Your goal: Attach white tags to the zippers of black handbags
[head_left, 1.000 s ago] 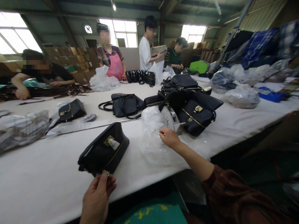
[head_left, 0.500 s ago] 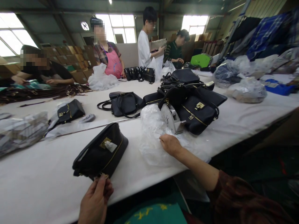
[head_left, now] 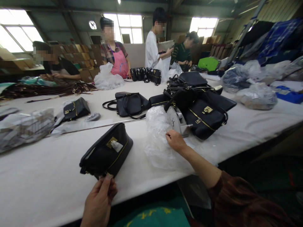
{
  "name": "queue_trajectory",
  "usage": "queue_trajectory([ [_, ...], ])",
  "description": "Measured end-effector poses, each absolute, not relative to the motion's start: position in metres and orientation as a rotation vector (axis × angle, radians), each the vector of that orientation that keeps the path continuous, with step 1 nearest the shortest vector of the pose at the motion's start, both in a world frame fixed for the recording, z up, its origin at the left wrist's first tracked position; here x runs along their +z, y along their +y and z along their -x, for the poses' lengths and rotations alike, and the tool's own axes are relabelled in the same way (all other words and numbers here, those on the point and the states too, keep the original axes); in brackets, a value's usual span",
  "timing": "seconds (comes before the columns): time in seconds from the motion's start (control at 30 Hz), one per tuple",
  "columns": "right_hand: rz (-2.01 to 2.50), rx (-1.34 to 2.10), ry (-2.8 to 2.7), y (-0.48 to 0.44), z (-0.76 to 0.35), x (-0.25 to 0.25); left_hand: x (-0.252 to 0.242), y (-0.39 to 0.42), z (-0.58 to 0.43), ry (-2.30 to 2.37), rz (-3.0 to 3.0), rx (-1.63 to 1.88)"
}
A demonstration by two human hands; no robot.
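Note:
A black handbag (head_left: 106,151) with gold zip trim stands on the white-covered table at front left. A small piece of white wrapping covers part of its gold lock plate. My left hand (head_left: 101,195) is closed on the bag's near end, pinching a small gold metal fitting there. My right hand (head_left: 176,142) is closed, just in front of a grey tape dispenser (head_left: 175,121) and over the edge of a heap of clear plastic bags (head_left: 156,135). Whatever its fingertips hold, if anything, is too small to make out.
More black handbags (head_left: 205,118) are piled behind the dispenser, and another handbag (head_left: 129,104) lies left of them. A smaller black bag (head_left: 77,108) sits farther left, near a plastic-wrapped bundle (head_left: 26,129). Several people work along the table's far side.
My right hand has moved slightly up, closer to the tape dispenser. My left hand keeps its pinch on the handbag. The whole view has shifted a little.

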State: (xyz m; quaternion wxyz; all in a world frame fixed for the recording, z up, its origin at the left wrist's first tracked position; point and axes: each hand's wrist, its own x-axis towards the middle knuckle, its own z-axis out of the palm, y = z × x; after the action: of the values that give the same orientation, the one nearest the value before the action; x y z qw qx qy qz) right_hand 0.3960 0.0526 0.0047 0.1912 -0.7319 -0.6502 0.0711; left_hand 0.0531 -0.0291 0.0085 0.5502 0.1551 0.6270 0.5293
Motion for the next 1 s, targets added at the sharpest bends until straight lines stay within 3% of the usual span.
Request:
queue_trajectory([
  [0.07, 1.931, 0.374, -1.633, 0.042, -0.393, 0.015, 0.01, -0.029, -0.053, 1.492, -0.359, 1.245],
  [0.2, 1.411, 1.126, -1.099, 0.016, -0.356, 0.034, 0.015, -0.031, -0.056, 1.449, -0.39, 1.242],
  [0.3, 1.303, 1.367, -1.101, 0.001, -0.31, 0.036, 0.019, -0.035, -0.058, 1.359, -0.405, 1.25],
  [0.57, 1.448, 1.252, -1.557, -0.004, -0.206, 0.007, 0.013, -0.048, -0.052, 1.297, -0.491, 1.246],
  [0.83, 1.41, 1.102, -1.708, 0.004, -0.175, 0.01, 0.009, -0.051, -0.049, 1.26, -0.558, 1.288],
  [1.0, 1.328, 1.392, -1.543, 0.006, -0.168, 0.016, 0.009, -0.052, -0.046, 1.281, -0.598, 1.281],
])
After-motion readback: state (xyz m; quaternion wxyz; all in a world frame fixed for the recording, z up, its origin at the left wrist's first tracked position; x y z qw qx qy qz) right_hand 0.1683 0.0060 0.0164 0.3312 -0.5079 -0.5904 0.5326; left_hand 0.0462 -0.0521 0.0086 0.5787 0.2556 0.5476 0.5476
